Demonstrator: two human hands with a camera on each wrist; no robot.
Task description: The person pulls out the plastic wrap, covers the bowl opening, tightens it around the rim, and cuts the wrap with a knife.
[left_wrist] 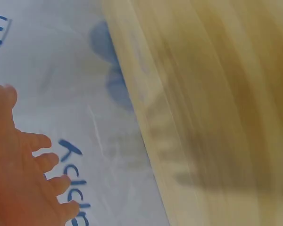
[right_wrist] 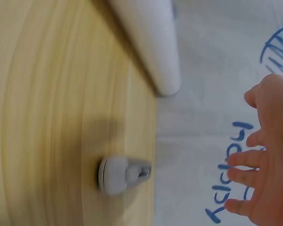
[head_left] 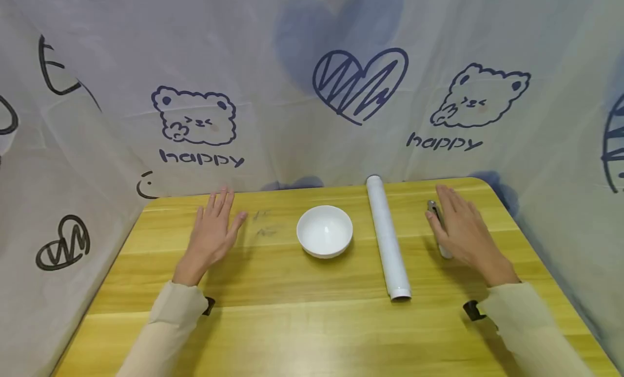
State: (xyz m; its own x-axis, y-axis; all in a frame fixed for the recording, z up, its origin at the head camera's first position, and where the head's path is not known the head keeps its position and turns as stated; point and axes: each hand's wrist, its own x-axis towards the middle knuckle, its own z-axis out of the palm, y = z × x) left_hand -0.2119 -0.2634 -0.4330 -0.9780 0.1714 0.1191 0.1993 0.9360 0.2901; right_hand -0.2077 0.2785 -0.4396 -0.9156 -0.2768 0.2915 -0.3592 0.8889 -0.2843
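Observation:
My left hand [head_left: 212, 233] hovers over the left part of the table with its fingers straight and nothing in it. On the right, my right hand [head_left: 464, 233] is held above a grey utility knife [head_left: 433, 208], fingers extended, and hides part of it. In the right wrist view the knife [right_wrist: 117, 176] lies on the wood, apart from the hand [right_wrist: 269, 165]. Between the hands sits a white bowl [head_left: 324, 231]. A white roll that looks like cling film [head_left: 387, 239] lies lengthwise between the bowl and the knife.
The yellow wood-grain table [head_left: 292, 323] has grey smudge marks [head_left: 265, 232] left of the bowl. Behind its far edge hangs a pale cloth [head_left: 273, 122] printed with bears, hearts and lettering; it also closes off both sides.

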